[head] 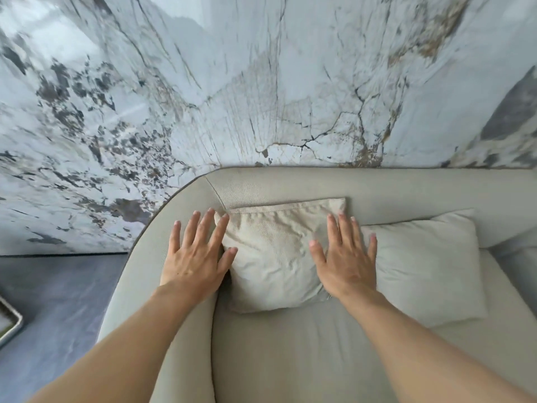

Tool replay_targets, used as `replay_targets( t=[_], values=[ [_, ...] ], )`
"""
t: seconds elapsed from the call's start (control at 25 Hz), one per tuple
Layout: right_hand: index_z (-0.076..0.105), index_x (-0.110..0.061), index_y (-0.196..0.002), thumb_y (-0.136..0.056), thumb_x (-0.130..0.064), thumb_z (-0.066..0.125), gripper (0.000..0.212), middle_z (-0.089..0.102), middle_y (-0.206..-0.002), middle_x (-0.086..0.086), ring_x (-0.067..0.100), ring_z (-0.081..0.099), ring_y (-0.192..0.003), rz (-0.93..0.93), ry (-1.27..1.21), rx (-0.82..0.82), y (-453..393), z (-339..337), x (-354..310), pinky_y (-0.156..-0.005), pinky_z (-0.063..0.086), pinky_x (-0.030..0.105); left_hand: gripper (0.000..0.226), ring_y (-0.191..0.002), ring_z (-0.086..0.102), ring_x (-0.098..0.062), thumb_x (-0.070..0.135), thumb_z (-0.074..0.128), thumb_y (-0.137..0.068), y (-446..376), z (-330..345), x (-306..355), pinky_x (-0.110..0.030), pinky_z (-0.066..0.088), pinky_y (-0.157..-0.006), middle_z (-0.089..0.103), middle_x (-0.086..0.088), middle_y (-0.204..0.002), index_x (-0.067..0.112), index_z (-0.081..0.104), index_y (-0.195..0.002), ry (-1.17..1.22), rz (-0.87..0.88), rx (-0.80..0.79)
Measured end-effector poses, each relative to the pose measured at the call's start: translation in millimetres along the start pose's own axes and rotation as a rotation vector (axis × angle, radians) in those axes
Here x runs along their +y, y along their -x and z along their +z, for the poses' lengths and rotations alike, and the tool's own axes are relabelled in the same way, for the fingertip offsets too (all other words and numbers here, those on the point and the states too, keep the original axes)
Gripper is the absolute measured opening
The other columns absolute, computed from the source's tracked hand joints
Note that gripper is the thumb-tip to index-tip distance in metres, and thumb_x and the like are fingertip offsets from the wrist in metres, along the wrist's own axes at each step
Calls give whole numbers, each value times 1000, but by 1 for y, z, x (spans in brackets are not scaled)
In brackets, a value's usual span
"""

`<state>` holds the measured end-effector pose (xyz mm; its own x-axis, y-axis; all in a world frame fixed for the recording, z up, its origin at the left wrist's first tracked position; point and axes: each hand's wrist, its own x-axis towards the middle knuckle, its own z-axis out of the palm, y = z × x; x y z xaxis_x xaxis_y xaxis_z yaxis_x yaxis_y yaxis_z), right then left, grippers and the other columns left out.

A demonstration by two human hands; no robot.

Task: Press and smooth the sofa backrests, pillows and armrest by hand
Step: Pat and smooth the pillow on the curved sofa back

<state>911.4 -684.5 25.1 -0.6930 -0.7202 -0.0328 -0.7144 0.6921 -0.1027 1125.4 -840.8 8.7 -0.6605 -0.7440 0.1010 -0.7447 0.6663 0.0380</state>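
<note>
Pressing flat on the sofa (290, 359), both hands are palm-down with fingers spread, pinching nothing. Left hand (194, 257) lies on the curved armrest (139, 286), fingers (190, 228) fanned toward the backrest (406, 190); its index finger and thumb touch the left edge of the wrinkled pillow (273, 257), which sits just to the thumb side of that hand. Right hand (345, 266) rests on the right part of the same wrinkled pillow, fingers (344, 228) splayed and pointing up at the backrest, fingertips near the pillow's top right corner. That pillow leans in the sofa's corner, between the two hands, its top edge against the backrest and its bottom on the seat. Smooth pillow (430, 266) lies just beyond the right hand's little finger, touching or overlapping the wrinkled one, cannot tell which. Both bare forearms reach in from the bottom. Marble wall (261, 82) stands past the fingertips behind the backrest. Dark floor (58, 301) shows to the outer side of the left hand, with a tray corner (11, 324) at the left edge.
</note>
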Motion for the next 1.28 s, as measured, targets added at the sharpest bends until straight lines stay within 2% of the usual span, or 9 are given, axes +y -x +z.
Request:
replay_targets(
  t=[0.08,0.24,0.4,0.72,0.92,1.08,1.2,1.28],
  values=[
    [-7,-27,-150,-90,-59,7,69,-13,-160,-6,15,-14,-145,69,0,21,9,-14,-15,-114,-14,49,71,-147,-3,-22,61,0,-86,-10,-11,-16,-47,-9,-117,4,0,-161,30,-1,-150,18,44,-1],
    [-8,-29,-150,-87,-62,2,72,-12,-160,-7,14,-15,-145,186,-2,71,27,-40,-28,-110,-20,46,69,-147,-8,-22,63,-5,-84,-25,-35,-24,-46,-14,-115,-2,0,-161,33,-18,-145,54,148,-17],
    [-6,-30,-150,-88,-62,5,71,-11,-160,-7,14,-14,-144,288,-6,113,38,-66,-21,-110,-18,47,71,-147,2,-25,62,2,-88,-44,-68,-1,-50,-4,-117,8,-3,-161,28,1,-151,70,263,7],
    [-4,-29,-150,-82,-66,-5,77,-9,-161,-7,15,-11,-144,372,-80,216,41,-110,8,-112,-11,48,72,-146,5,-26,63,0,-88,-65,-127,44,-50,-1,-117,10,-3,-160,27,4,-150,49,356,101],
    [-5,-28,-150,-80,-67,-11,81,-8,-161,-6,15,-12,-144,454,-52,209,39,-103,-19,-112,-13,48,70,-146,5,-27,60,5,-90,-97,-120,27,-51,0,-117,10,-3,-160,25,6,-150,73,441,98],
    [-7,-28,-150,-84,-64,-4,75,-11,-160,-6,15,-16,-144,556,16,158,45,-85,-68,-112,-17,47,71,-146,7,-27,61,0,-90,-128,-93,-13,-51,2,-117,12,-4,-160,25,7,-151,98,559,74],
    [-15,-30,-148,-86,-63,-3,71,-19,-158,-9,13,-22,-142,650,80,161,56,-85,-104,-109,-22,45,77,-145,13,-30,61,-9,-87,-146,-80,-36,-53,7,-118,17,-7,-159,23,12,-151,96,674,28],
    [-19,-30,-146,-87,-62,-3,70,-22,-156,-10,13,-23,-142,710,109,133,70,-90,-117,-110,-22,45,76,-145,14,-30,61,-5,-88,-147,-80,-38,-52,6,-117,18,-7,-159,24,15,-151,132,745,-9]
  ],
)
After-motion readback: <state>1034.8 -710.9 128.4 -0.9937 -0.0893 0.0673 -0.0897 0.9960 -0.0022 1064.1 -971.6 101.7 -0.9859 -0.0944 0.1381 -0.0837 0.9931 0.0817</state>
